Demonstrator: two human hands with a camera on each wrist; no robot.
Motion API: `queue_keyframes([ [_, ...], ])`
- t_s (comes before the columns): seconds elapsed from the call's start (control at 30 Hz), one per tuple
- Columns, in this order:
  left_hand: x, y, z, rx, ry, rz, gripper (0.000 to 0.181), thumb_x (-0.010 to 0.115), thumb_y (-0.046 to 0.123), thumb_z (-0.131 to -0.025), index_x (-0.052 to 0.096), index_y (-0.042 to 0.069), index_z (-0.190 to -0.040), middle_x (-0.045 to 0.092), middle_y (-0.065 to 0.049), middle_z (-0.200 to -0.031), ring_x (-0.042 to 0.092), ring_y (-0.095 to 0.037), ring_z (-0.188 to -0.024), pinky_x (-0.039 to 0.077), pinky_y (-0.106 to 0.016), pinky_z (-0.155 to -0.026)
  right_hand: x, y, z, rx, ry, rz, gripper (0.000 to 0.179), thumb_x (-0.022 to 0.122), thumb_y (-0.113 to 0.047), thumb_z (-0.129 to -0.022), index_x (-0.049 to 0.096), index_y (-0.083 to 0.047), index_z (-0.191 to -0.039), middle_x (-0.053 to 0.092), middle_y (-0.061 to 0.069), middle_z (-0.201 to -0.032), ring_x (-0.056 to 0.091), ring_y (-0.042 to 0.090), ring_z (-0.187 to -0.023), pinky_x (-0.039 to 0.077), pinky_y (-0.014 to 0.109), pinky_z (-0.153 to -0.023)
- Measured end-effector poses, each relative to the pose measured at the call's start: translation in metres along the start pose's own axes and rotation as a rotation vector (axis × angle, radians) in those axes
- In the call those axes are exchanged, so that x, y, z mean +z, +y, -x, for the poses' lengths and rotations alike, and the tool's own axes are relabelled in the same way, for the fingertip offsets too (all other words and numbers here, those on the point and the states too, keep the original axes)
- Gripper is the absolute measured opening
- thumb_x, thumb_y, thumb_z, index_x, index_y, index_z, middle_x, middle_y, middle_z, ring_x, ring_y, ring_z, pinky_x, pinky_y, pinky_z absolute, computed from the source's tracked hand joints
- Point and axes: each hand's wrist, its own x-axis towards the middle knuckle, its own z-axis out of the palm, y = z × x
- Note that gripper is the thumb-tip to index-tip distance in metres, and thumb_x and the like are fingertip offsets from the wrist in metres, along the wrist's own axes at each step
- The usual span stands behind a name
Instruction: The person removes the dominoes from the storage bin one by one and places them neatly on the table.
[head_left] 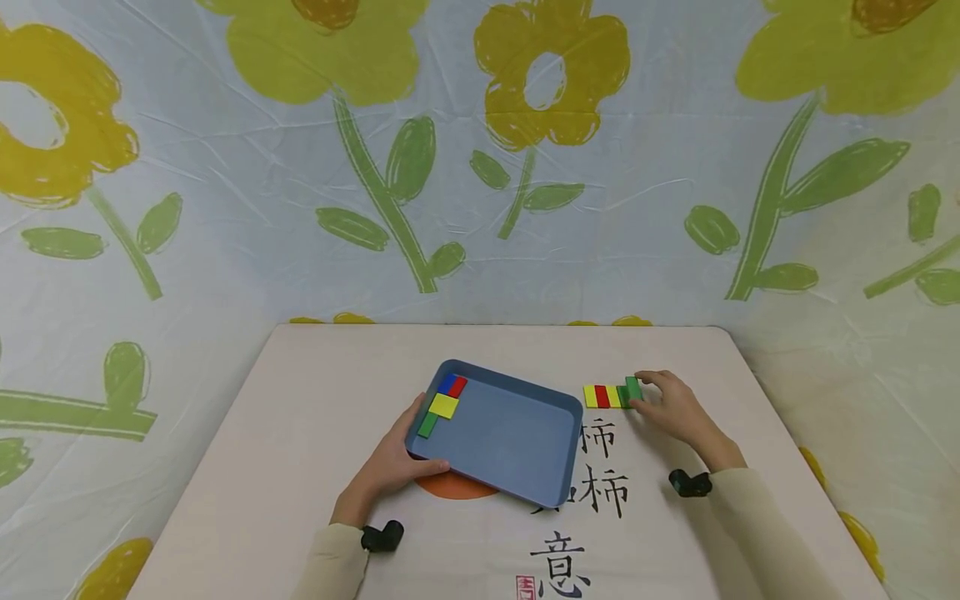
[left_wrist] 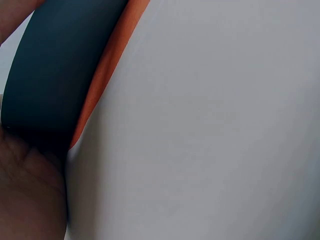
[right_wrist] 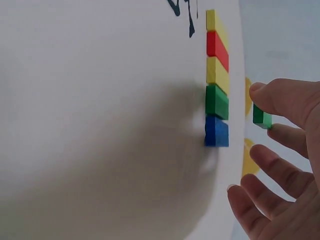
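My left hand [head_left: 393,454] holds the near-left corner of a blue-grey tray [head_left: 510,433], thumb along the front rim and fingers along the left side. Inside the tray, at its left end, lie a blue block [head_left: 446,383], a red block [head_left: 457,388], a yellow piece [head_left: 444,406] and a green block [head_left: 427,425]. To the right, my right hand [head_left: 678,410] pinches another green block [right_wrist: 261,118] between thumb and index finger, raised above a row of blocks. That row runs yellow, red [right_wrist: 217,50], yellow, green [right_wrist: 216,102] and blue [right_wrist: 216,132]; the blue one is hidden in the head view.
The blocks stand on a pale table mat [head_left: 345,367] with black brush characters [head_left: 561,567] and an orange shape [head_left: 456,486] partly under the tray. A flower-printed cloth [head_left: 600,208] hangs behind the table and at its sides.
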Motion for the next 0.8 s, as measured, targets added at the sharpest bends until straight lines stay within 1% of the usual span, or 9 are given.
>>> queue_keyframes([
  [0.33,-0.001,0.0,0.001,0.003,-0.004,0.0,0.121,0.09,0.048,-0.074,0.013,0.037,-0.166,0.019,-0.001,-0.173,0.023,-0.033,-0.157,0.022,-0.067,-0.123,-0.005,0.016,0.004,0.037,-0.003,0.006,0.054,0.075,-0.016,-0.093,0.056,0.008,-0.138,0.059,0.034,-0.129,0.059,0.054,-0.117,0.05,0.066,-0.097],
  [0.57,0.0,0.0,0.0,-0.003,-0.001,0.003,0.121,0.09,0.049,-0.073,0.013,0.038,-0.166,0.02,-0.001,-0.172,0.024,-0.034,-0.157,0.023,-0.068,-0.122,-0.004,0.028,0.006,0.058,-0.003,0.003,0.053,0.075,-0.015,-0.092,0.056,0.008,-0.136,0.06,0.033,-0.125,0.06,0.052,-0.114,0.052,0.064,-0.095],
  [0.8,0.0,0.0,0.0,-0.004,-0.008,0.01,0.121,0.091,0.048,-0.073,0.013,0.037,-0.166,0.019,-0.001,-0.173,0.023,-0.033,-0.157,0.022,-0.067,-0.122,-0.005,0.031,0.008,0.08,-0.019,0.012,0.055,0.074,-0.013,-0.091,0.055,0.008,-0.138,0.06,0.033,-0.125,0.06,0.051,-0.113,0.053,0.063,-0.095],
])
